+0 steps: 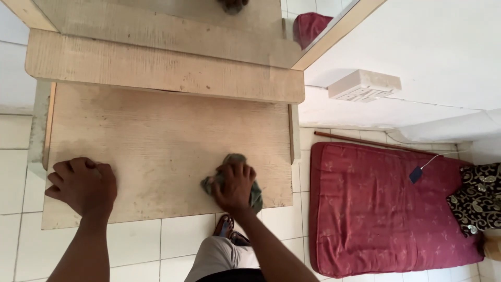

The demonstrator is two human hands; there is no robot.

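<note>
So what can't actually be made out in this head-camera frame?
- Cloth: mostly covered by the right hand, so its full shape is hidden.
- Left hand: fingers curled on the wooden tabletop; whether anything lies under the palm cannot be told.
- Dark object at the top edge: cut off by the frame.
- Patterned fabric on the red mattress: cut off at the right edge.
- Sandalled foot: partly hidden by the knee.

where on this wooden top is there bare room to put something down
Most of the wooden top is bare: the wide stretch between the raised shelf edge at the back and the two hands. The front edge is taken, left hand flat near the left corner, right hand pressing a green cloth toward the right.
</note>
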